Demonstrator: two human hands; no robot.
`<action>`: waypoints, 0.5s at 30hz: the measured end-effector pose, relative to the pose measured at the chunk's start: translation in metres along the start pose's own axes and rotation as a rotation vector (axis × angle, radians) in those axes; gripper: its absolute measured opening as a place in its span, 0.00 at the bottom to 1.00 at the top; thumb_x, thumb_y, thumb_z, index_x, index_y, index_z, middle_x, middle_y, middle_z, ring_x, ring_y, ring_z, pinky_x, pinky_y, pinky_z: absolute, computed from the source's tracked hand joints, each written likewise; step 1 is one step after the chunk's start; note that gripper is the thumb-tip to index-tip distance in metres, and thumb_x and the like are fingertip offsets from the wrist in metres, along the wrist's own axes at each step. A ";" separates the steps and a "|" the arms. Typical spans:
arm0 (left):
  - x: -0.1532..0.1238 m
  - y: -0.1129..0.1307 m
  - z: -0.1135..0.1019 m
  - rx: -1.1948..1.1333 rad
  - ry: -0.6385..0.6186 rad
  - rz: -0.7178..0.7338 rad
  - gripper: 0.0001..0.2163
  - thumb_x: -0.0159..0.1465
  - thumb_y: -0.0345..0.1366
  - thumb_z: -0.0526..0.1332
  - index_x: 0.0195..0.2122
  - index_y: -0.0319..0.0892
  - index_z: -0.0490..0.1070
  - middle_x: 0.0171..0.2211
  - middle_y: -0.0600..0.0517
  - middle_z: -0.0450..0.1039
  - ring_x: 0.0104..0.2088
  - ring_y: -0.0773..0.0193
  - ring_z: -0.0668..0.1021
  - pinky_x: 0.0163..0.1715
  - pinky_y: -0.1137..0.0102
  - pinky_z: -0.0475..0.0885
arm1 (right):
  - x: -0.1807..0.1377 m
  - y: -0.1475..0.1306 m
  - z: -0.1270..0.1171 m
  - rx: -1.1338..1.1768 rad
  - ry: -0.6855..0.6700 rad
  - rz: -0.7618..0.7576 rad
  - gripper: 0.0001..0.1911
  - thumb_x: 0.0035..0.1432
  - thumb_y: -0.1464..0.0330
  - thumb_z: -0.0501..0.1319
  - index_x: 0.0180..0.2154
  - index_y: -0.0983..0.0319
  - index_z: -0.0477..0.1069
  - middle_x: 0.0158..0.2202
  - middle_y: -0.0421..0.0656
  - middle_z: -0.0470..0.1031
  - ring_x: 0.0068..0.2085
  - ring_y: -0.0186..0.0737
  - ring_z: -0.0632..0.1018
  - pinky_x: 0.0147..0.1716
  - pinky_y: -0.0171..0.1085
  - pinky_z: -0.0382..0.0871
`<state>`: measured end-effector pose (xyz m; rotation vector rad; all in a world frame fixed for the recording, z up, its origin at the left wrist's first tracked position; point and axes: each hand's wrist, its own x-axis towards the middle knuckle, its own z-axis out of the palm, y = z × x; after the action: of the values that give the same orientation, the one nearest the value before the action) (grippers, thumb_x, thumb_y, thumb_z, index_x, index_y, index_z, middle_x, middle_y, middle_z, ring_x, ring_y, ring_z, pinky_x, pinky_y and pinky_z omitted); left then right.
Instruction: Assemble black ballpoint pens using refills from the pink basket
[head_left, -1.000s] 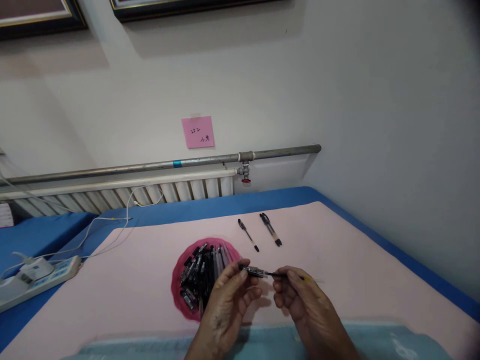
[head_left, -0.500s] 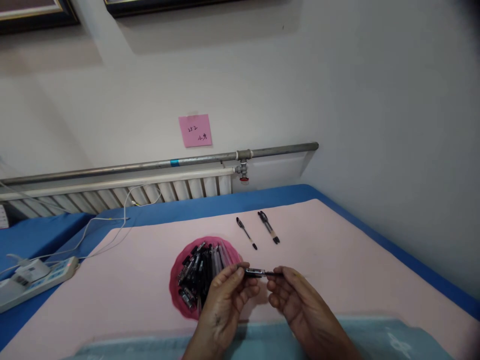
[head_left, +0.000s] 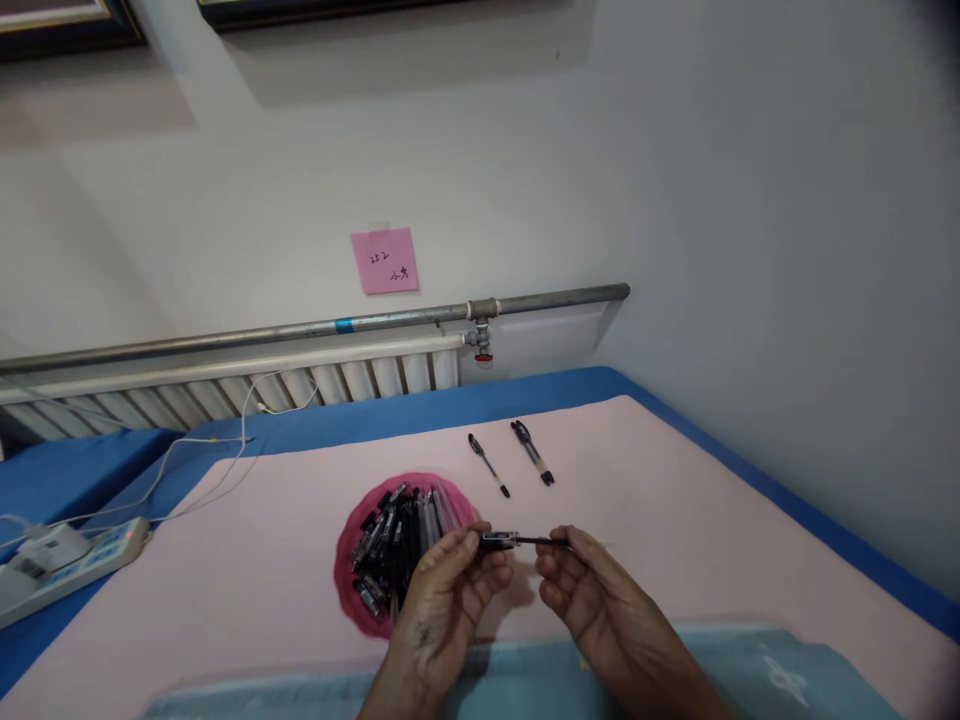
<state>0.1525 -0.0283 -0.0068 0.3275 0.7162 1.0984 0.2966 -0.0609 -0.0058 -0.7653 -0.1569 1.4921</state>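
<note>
Between the fingertips of my left hand [head_left: 454, 585] is a black pen cap [head_left: 499, 540] with a clear end, held level. My right hand [head_left: 592, 580] pinches a thin dark pen refill [head_left: 536, 541] whose left end meets the cap's open end. How far it reaches inside I cannot tell. Partly behind my left hand, a pink scalloped basket [head_left: 346, 590] holds many black caps, dark refills and clear pen barrels [head_left: 435, 515]. Beyond my hands, a capped pen [head_left: 489, 466] lies alone, with a pair of capped pens [head_left: 532, 453] side by side to its right.
A pink sheet [head_left: 247, 570] covers the blue table [head_left: 360, 425]. At left lies a white power strip [head_left: 112, 555] with plugs and white cables. A radiator [head_left: 360, 375] and metal pipe [head_left: 292, 335] run along the wall. Light-blue fabric [head_left: 720, 665] is at the near edge.
My hands have moved slightly apart, and more of the thin refill shows between the cap and my right fingers. The camera view has shifted a little.
</note>
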 end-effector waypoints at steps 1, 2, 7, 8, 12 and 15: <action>0.000 0.000 0.000 -0.008 0.005 -0.006 0.04 0.51 0.26 0.67 0.29 0.34 0.75 0.27 0.47 0.78 0.27 0.65 0.78 0.31 0.71 0.76 | 0.000 0.000 0.000 0.008 0.002 0.008 0.13 0.36 0.66 0.74 0.26 0.62 0.75 0.22 0.40 0.76 0.27 0.36 0.76 0.24 0.32 0.69; 0.001 0.000 0.000 -0.016 0.009 -0.010 0.04 0.51 0.26 0.67 0.29 0.34 0.75 0.27 0.47 0.78 0.27 0.65 0.78 0.31 0.71 0.76 | 0.000 0.000 0.000 0.013 0.003 0.015 0.13 0.36 0.66 0.74 0.26 0.62 0.75 0.22 0.41 0.76 0.27 0.36 0.76 0.24 0.32 0.69; 0.001 0.000 0.001 -0.029 0.003 -0.020 0.01 0.53 0.24 0.65 0.27 0.33 0.75 0.25 0.46 0.78 0.27 0.65 0.79 0.32 0.71 0.76 | 0.000 0.000 0.000 0.037 -0.003 0.033 0.12 0.37 0.67 0.74 0.26 0.63 0.75 0.22 0.41 0.77 0.26 0.35 0.76 0.24 0.31 0.70; 0.001 0.000 0.001 -0.027 0.001 -0.023 0.01 0.53 0.24 0.65 0.27 0.33 0.75 0.25 0.46 0.78 0.27 0.65 0.79 0.31 0.72 0.76 | 0.001 0.000 0.000 0.040 -0.003 0.037 0.12 0.37 0.68 0.74 0.26 0.63 0.75 0.22 0.41 0.77 0.26 0.35 0.76 0.24 0.31 0.71; 0.001 0.001 0.001 -0.026 0.013 -0.022 0.01 0.53 0.24 0.64 0.28 0.33 0.76 0.26 0.46 0.78 0.26 0.64 0.79 0.31 0.71 0.76 | 0.002 -0.001 -0.001 0.035 0.017 0.052 0.14 0.34 0.69 0.75 0.25 0.64 0.74 0.21 0.41 0.76 0.25 0.34 0.76 0.23 0.30 0.71; 0.002 0.001 0.000 -0.021 0.025 -0.008 0.01 0.53 0.24 0.65 0.27 0.33 0.75 0.26 0.45 0.78 0.26 0.64 0.79 0.31 0.71 0.76 | 0.002 -0.002 -0.002 0.042 0.021 0.069 0.13 0.35 0.70 0.75 0.25 0.65 0.74 0.22 0.42 0.77 0.25 0.34 0.77 0.23 0.30 0.72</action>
<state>0.1523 -0.0263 -0.0064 0.2934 0.7268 1.1035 0.2999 -0.0596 -0.0069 -0.7588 -0.0833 1.5472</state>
